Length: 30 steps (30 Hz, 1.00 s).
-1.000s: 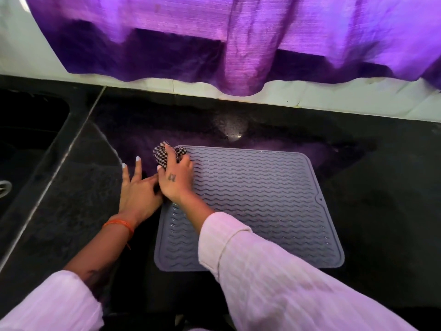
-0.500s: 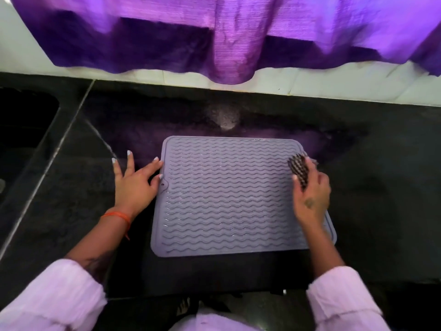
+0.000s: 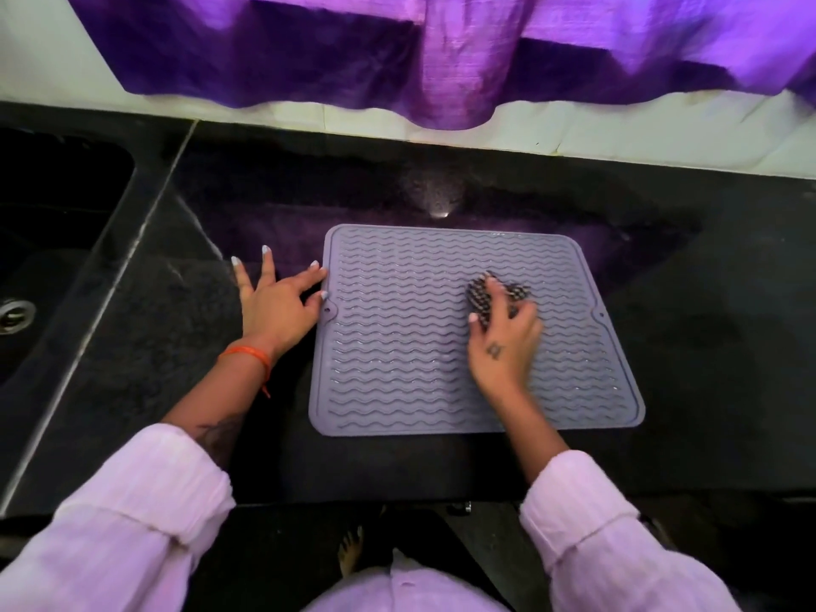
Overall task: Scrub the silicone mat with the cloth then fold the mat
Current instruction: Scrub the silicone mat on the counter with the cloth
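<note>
So I've got the grey silicone mat with the wavy ridges (image 3: 397,346) lying flat on the black stone surface (image 3: 706,368), roughly in the middle, closer to the front edge than to the back edge. It's fully unfolded, all four rounded corners down.

My right hand (image 3: 503,346) is on the right half of the mat, with its fingers (image 3: 490,293) curled around a bunched-up black-and-white checked cloth (image 3: 483,298), pressing it onto the ridges. The cloth pokes out past my fingertips toward the back edge of the surface. That hand looks a bit blurred.

My left hand (image 3: 276,307) is flat on the surface just beside the mat's left edge, fingers straight and spread, gripping nothing. A couple of fingertips touch the mat's rim near the little hole tab on that side. There's an orange thread band (image 3: 247,353) on that wrist, and both my pale pink sleeves (image 3: 119,523) are rolled up.

Off at the left end of the surface is a dark sink (image 3: 53,240) with a metal drain (image 3: 13,315) showing. Along the back edge there's a pale wall, and a purple curtain (image 3: 441,50) hangs down over it, throwing a purple reflection on the surface behind the mat.
</note>
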Motion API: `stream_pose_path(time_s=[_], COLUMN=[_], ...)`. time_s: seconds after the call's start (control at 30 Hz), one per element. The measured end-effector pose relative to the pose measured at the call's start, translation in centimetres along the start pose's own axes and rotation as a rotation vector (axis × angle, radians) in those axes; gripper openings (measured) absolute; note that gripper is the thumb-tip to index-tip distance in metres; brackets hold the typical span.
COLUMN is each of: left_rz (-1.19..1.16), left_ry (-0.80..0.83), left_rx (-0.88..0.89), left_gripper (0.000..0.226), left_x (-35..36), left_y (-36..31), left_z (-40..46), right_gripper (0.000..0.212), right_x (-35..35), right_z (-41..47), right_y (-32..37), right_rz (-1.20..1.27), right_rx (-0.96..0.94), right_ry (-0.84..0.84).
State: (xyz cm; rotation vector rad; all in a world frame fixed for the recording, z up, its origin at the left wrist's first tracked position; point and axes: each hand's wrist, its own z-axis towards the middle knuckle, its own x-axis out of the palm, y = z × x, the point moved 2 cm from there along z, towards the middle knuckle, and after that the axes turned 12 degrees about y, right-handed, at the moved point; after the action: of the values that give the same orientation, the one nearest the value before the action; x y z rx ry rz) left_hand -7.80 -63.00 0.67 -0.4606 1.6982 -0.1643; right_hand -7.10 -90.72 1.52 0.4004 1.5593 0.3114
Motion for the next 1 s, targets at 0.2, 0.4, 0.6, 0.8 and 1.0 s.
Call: stream_pose_path(time_s=[0.2, 0.4, 0.6, 0.8, 1.0], left_rz=[-0.006, 0.019, 0.035, 0.042, 0.020], left_ry=[0.025, 0.063, 0.051, 0.054, 0.077], left_rx=[-0.006, -0.073, -0.042, -0.017, -0.016], left_gripper=[0.043, 0.044, 0.042, 0.043, 0.044], left_x=[-0.5, -1.3, -1.1, -0.3, -0.1], left_y=[0.1, -0.8, -0.5, -0.1, -0.2], left_z=[-0.2, -0.7, -0.7, -0.4, -0.2], right_gripper=[0.058, 0.063, 0.056, 0.059, 0.057], right_x=[4.5, 6.1, 2.0, -5.6, -6.7], right_z=[-3.5, -4.3, -2.4, -3.4, -5.1], right_y=[10.1, 15.0, 8.1, -6.0, -13.2], right_rz=[0.106, 0.390, 0.961, 0.368, -0.113], right_rx=[-0.199, -0.162, -0.044, 0.038, 0.137], right_ry=[0.202, 0.393, 0.328, -0.121, -0.186])
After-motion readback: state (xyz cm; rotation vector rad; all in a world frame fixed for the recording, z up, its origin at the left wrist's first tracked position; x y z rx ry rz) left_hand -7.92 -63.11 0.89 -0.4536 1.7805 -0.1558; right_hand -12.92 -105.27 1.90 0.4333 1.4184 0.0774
